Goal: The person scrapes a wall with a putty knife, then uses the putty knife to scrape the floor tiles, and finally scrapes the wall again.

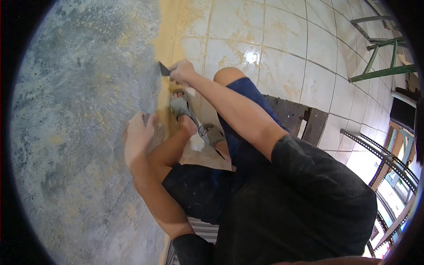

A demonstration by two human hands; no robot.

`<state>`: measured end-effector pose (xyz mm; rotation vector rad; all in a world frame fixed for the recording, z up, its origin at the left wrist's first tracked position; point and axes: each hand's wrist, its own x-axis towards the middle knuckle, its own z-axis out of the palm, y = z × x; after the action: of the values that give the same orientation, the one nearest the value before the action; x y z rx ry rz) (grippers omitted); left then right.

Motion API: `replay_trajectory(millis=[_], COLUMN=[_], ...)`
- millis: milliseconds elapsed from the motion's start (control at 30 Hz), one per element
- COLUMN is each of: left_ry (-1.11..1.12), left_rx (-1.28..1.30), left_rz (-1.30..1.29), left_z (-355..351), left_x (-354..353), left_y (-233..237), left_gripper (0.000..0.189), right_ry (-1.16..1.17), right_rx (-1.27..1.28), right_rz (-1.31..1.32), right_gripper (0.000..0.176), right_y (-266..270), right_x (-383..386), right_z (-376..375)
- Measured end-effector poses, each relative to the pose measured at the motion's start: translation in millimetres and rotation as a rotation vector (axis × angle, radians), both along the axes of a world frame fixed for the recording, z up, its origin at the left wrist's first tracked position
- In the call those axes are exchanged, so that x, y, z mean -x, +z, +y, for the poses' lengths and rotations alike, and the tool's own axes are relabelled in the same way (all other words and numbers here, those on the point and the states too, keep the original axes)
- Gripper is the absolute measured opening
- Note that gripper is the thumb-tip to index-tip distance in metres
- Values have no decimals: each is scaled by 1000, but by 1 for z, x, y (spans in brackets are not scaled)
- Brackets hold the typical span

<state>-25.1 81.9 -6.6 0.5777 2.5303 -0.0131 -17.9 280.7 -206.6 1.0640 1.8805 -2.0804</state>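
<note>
My right hand (183, 73) is closed around a small dark scraper blade (164, 69), which touches the border between a mottled grey surface (84, 115) and a yellow-tan strip (170, 33). Lower down, my left hand (139, 134) is at the grey surface with its fingers curled. A small dark piece shows between those fingers, too hidden to name. Yellowish smears mark the grey surface in several places.
White floor tiles (282, 35) with tan smears lie to the right of the strip. My sandalled feet (179, 107) rest near it. A dark board (287, 115) lies behind my knee. Green metal legs (384, 72) and perforated metal frames (384, 157) stand at the right.
</note>
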Motion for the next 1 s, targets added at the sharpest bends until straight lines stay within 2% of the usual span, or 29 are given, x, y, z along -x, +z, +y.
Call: replay_trajectory(millis=[133, 233, 300, 400, 500, 600, 667, 733, 867, 933, 1000], left_ry=[-2, 38, 51, -59, 18, 63, -17, -31, 9, 0, -14], left_rx=[-4, -5, -10, -84, -66, 78, -42, -64, -93, -15, 39], left_rz=[11, -19, -32, 86, 49, -43, 47, 66, 35, 5, 2], left_z=[-3, -5, -12, -20, -14, -10, -16, -20, -16, -15, -9], left_x=[3, 8, 5, 5, 6, 2, 4, 1, 2, -1, 1], left_y=[1, 2, -1, -6, 0, 6, 2, -4, 1, 5, 6], left_gripper=[45, 45, 46, 47, 48, 51, 52, 52, 52, 51, 51], right_ry=[3, -18, -28, -25, -52, -59, -27, 1, -13, -23, -30], right_rx=[15, -8, -12, 49, 97, 75, 90, 87, 147, 90, 68], right_rz=[-41, 87, 32, -71, 34, 44, 0, -30, 81, -41, -15], right_gripper=[45, 46, 38, 40, 41, 42, 43, 44, 44, 43, 44], right_y=[13, 22, 21, 7, 16, 10, -4, 5, 22, 13, 14], right_x=[3, -6, 0, 11, -1, 4, 12, 10, 3, 11, 10], right_z=[4, 2, 8, 15, 10, 14, 21, 27, 19, 19, 20])
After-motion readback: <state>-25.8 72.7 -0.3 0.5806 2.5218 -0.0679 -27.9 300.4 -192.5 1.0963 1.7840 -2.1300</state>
